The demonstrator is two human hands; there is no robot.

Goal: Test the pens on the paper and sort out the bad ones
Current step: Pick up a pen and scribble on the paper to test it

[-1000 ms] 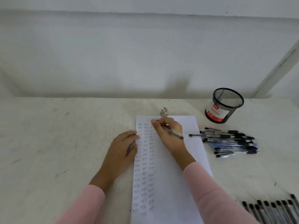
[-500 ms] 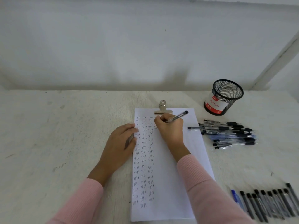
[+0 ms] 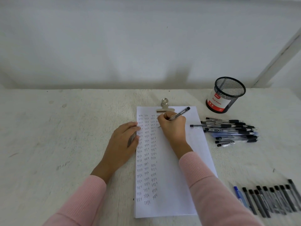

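A white sheet of paper (image 3: 175, 185), held by a metal clip (image 3: 165, 106) at its top, lies in front of me with three columns of small "test" marks down its left side. My right hand (image 3: 173, 128) grips a pen (image 3: 180, 113) in a writing hold, its tip on the paper near the top of a fourth column. My left hand (image 3: 123, 142) rests flat on the paper's left edge, fingers apart. A loose pile of pens (image 3: 231, 130) lies right of the paper. A row of several pens (image 3: 270, 201) lies at the lower right.
A black mesh pen cup (image 3: 227, 95) with a red and white label stands tilted at the back right of the white table (image 3: 57, 136). A white wall rises behind the table. A slanted white beam (image 3: 280, 57) stands at the far right.
My right hand turned the pen from lying across the hand to a writing hold and set its tip on the paper. The view shifted slightly; the left hand stayed put.
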